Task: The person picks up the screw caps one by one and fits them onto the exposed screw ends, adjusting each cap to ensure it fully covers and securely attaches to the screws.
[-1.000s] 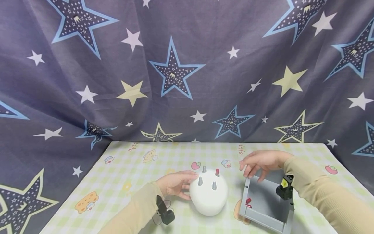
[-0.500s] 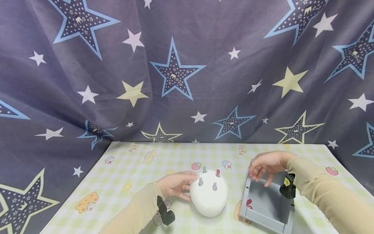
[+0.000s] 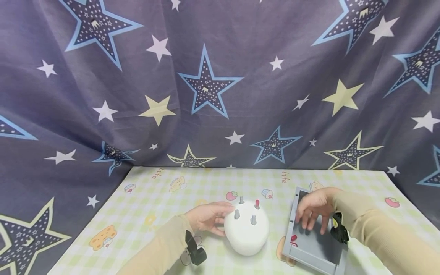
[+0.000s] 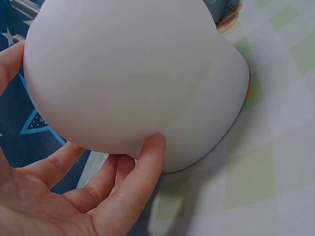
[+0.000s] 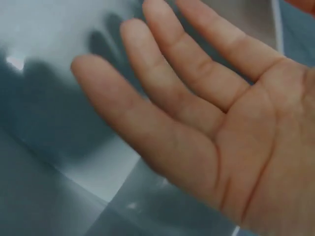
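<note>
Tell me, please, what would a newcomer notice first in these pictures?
Probably the dark curtain with large stars, filling the background behind the table. Then the rounded white object on the table, with three grey pegs and a red-tipped one on top, the left hand touching its side. To its right, the right hand hangs over a grey tray holding red pieces.

We've got a table [image 3: 137,206] in a green-and-white checked cloth [image 3: 213,183], with a white round thing [image 3: 246,236] and a grey tray [image 3: 309,258] sitting right on it.

The rounded body [image 3: 246,238] is white, the tray [image 3: 313,245] grey, the tablecloth [image 3: 132,208] green-checked (cartoon-printed too).
</note>
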`<state>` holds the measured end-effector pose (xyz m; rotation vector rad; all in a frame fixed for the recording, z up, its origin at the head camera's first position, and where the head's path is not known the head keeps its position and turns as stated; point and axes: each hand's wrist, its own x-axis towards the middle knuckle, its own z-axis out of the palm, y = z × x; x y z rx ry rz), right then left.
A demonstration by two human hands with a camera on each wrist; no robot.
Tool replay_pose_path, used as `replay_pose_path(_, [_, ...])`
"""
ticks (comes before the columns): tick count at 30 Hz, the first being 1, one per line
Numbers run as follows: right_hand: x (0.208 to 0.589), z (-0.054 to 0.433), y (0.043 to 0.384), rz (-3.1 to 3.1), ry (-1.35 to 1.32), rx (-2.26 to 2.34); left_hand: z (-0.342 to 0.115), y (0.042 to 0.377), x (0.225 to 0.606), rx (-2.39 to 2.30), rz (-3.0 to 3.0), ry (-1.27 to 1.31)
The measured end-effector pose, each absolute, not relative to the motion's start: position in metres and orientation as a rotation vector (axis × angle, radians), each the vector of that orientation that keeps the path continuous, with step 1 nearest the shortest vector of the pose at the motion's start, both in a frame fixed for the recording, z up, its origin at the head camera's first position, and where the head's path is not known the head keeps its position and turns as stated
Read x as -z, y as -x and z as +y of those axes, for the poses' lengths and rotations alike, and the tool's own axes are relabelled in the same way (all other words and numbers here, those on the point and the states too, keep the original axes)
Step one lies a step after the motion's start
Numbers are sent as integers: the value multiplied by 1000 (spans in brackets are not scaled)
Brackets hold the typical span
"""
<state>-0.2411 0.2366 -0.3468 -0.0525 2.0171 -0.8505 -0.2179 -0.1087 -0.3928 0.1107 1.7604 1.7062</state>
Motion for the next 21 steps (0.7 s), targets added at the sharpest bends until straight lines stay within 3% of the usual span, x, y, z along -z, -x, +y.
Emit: replay_pose_path(21, [367, 227, 243, 1916, 6, 672, -108, 217, 392, -1706, 1763, -119])
